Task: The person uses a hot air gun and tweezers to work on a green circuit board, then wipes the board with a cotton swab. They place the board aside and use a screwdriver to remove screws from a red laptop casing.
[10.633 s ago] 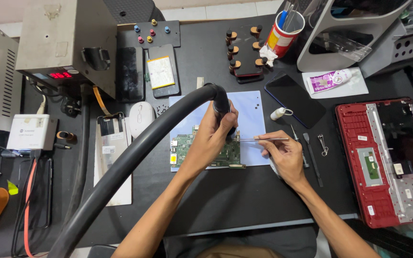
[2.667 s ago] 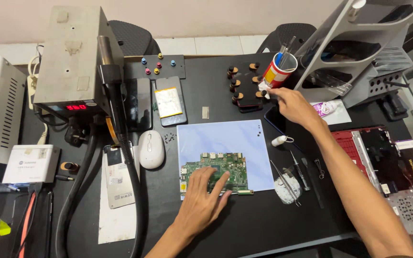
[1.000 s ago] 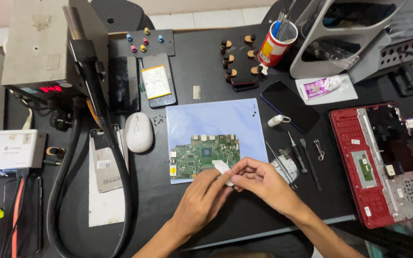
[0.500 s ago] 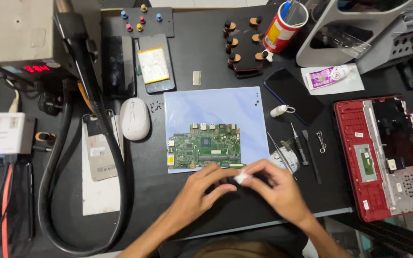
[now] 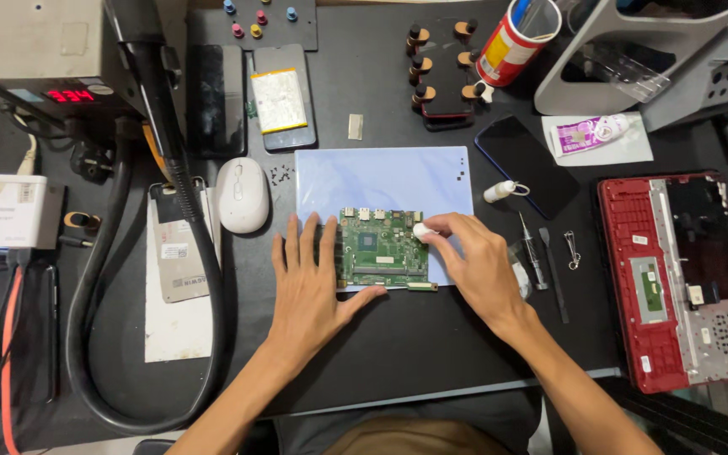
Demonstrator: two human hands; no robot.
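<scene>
Resting flat on the black desk (image 5: 398, 354), the left hand (image 5: 309, 282) lies palm down with fingers spread — its fingertips cover the left edge of the green rectangular circuit board (image 5: 381, 250), holding nothing. The right hand (image 5: 478, 265) pinches a small white wad (image 5: 422, 230) between thumb and fingertips and presses it against the board's upper right corner. The board sits on the lower part of a pale blue rectangular mat (image 5: 385, 181) at the desk's centre, its long side running left to right.

Just left of the mat lies a white oval computer mouse (image 5: 242, 195); beside it, a thick black hose (image 5: 103, 286) loops down from a grey box with a red digit display (image 5: 44, 50). To the right of the right hand lie slim metal hand tools (image 5: 541, 257) and a small white dropper bottle (image 5: 500, 190) — beyond them, an opened red laptop shell (image 5: 676, 278). A dark phone (image 5: 526, 164) lies near the mat's upper right corner.
</scene>
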